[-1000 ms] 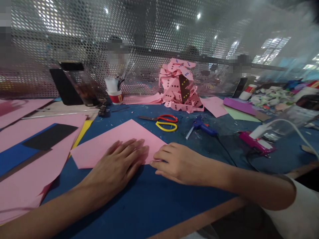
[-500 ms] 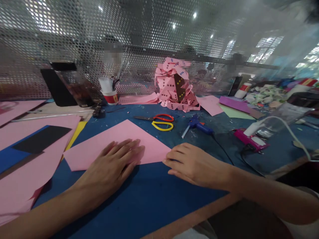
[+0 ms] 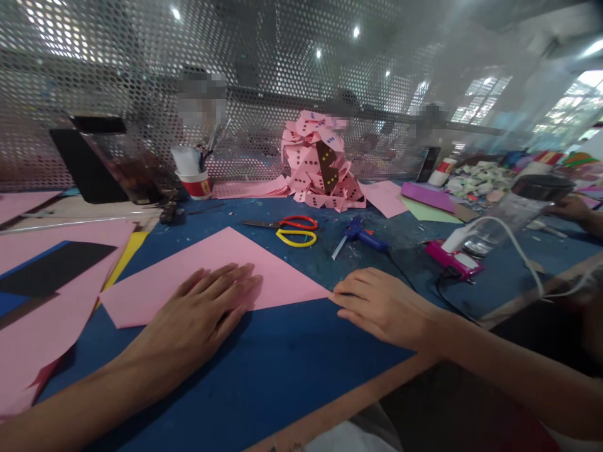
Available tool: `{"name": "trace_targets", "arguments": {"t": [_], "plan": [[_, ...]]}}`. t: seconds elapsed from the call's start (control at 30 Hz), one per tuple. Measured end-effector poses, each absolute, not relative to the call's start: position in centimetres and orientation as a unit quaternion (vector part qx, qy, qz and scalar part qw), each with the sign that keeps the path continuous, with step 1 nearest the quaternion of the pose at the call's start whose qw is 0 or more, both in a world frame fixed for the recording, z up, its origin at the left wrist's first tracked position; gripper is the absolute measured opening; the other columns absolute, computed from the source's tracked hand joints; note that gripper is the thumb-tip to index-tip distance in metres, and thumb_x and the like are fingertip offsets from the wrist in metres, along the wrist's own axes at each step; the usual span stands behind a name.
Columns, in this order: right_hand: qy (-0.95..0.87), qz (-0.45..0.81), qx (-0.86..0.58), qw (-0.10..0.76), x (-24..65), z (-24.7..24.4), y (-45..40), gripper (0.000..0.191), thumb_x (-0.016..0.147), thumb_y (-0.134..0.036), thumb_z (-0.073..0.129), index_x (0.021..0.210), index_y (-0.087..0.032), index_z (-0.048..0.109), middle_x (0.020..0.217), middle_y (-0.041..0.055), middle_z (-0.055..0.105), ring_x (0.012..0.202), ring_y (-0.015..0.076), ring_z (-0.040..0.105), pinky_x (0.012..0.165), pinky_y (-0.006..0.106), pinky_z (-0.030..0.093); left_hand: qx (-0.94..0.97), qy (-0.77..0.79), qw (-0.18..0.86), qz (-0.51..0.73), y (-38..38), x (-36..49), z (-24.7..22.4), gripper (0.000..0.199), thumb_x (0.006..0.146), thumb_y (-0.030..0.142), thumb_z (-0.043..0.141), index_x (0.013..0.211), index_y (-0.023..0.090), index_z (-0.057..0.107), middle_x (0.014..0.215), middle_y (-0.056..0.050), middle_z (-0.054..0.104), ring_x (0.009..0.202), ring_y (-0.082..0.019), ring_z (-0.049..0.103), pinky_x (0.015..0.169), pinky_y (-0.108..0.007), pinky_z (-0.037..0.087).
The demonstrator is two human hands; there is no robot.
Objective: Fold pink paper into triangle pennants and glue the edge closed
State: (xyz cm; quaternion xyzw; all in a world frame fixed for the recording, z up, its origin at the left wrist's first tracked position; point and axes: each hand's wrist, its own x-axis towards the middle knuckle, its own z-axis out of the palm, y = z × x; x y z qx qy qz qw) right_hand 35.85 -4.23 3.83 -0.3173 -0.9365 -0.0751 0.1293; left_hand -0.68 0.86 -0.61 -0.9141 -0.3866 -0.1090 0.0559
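A folded sheet of pink paper (image 3: 277,282) lies on the blue tabletop, with a peak at the back and a sharp point at the right. My left hand (image 3: 202,314) rests flat on its middle, fingers stretched out over it. At the sheet's right point is my right hand (image 3: 381,307), its fingertips touching or just beside the tip; the fingers are loosely bent with gaps between them, and nothing shows in them. Behind the sheet lie scissors (image 3: 296,230) with one red and one yellow handle. A blue glue gun (image 3: 360,235) lies to their right.
Pink sheets (image 3: 42,342) with black and blue pieces cover the left side. Behind stand a paper cup (image 3: 195,185), a dark-lidded bottle (image 3: 115,157) and a dotted pink paper sculpture (image 3: 315,166). A magenta power strip (image 3: 455,260) and another person's hand (image 3: 572,210) are at right.
My right hand has slid right along the sheet's edge to its tip, which now shows. My left hand stays on the paper. The view has turned slightly right, bringing the other person's hand into sight.
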Motion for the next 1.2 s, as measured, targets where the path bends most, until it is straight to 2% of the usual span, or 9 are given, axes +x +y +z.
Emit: {"name": "trace_targets", "arguments": {"t": [0.1, 0.27, 0.43, 0.6, 0.77, 0.97, 1.2], "plan": [[-0.935, -0.081, -0.322, 0.126, 36.3, 3.9, -4.3, 0.027, 0.107, -0.028, 0.051, 0.119, -0.013, 0.072, 0.111, 0.0116, 0.075, 0.102, 0.023, 0.065, 0.085, 0.039, 0.05, -0.912, -0.388, 0.048, -0.127, 0.9, -0.7, -0.7, 0.052, 0.109, 0.05, 0.035, 0.161, 0.045, 0.031, 0.165, 0.005, 0.043, 0.149, -0.028, 0.045, 0.123, -0.055, 0.032], [-0.921, -0.059, -0.348, 0.163, 35.8, 5.7, -3.9, 0.029, 0.108, -0.027, 0.051, 0.097, -0.016, 0.075, 0.103, 0.0094, 0.076, 0.098, 0.021, 0.067, 0.091, 0.039, 0.05, -0.91, -0.389, 0.045, -0.134, 1.2, -0.6, -1.0, 0.051, 0.108, 0.052, 0.037, 0.159, 0.046, 0.035, 0.164, 0.006, 0.044, 0.149, -0.028, 0.045, 0.124, -0.055, 0.031], [-0.916, 0.045, -0.338, 0.212, 32.5, 7.2, -1.8, 0.023, 0.108, -0.025, 0.051, 0.109, -0.016, 0.073, 0.111, 0.0085, 0.074, 0.106, 0.0185, 0.067, 0.096, 0.033, 0.05, -0.91, -0.393, 0.045, -0.122, 1.3, -0.5, -0.8, 0.05, 0.108, 0.052, 0.037, 0.157, 0.044, 0.039, 0.164, 0.004, 0.045, 0.148, -0.029, 0.045, 0.122, -0.057, 0.032], [-0.934, 0.092, -0.279, 0.202, 29.2, 4.7, 1.3, 0.016, 0.103, -0.02, 0.058, 0.101, -0.016, 0.073, 0.101, 0.0074, 0.073, 0.097, 0.0174, 0.066, 0.091, 0.032, 0.05, -0.903, -0.411, 0.03, -0.122, 0.8, 0.0, 0.2, 0.049, 0.107, 0.05, 0.039, 0.154, 0.04, 0.046, 0.161, 0.002, 0.05, 0.148, -0.027, 0.046, 0.123, -0.054, 0.033], [-0.921, 0.137, -0.28, 0.233, 28.4, 2.5, 2.2, 0.007, 0.098, -0.017, 0.064, 0.099, -0.017, 0.071, 0.099, 0.0057, 0.07, 0.095, 0.017, 0.063, 0.089, 0.031, 0.048, -0.892, -0.436, 0.015, -0.121, 0.1, 0.9, 1.4, 0.049, 0.105, 0.051, 0.046, 0.15, 0.035, 0.053, 0.156, -0.002, 0.055, 0.145, -0.027, 0.048, 0.123, -0.053, 0.034], [-0.912, 0.138, -0.303, 0.238, 28.2, 2.5, 1.8, 0.005, 0.093, -0.015, 0.069, 0.097, -0.018, 0.068, 0.098, 0.0041, 0.068, 0.095, 0.0181, 0.062, 0.09, 0.032, 0.046, -0.882, -0.448, -0.011, -0.147, 0.2, 1.6, 1.8, 0.044, 0.101, 0.049, 0.053, 0.141, 0.031, 0.062, 0.149, -0.005, 0.061, 0.139, -0.029, 0.053, 0.12, -0.055, 0.038], [-0.905, 0.164, -0.313, 0.238, 28.2, 2.4, 1.9, 0.006, 0.092, -0.015, 0.071, 0.096, -0.018, 0.069, 0.097, 0.0029, 0.067, 0.094, 0.0171, 0.062, 0.09, 0.031, 0.047, -0.884, -0.439, -0.036, -0.156, 0.4, 1.4, 1.9, 0.044, 0.097, 0.038, 0.056, 0.141, 0.032, 0.061, 0.152, -0.003, 0.058, 0.141, -0.028, 0.05, 0.119, -0.052, 0.042]]}}
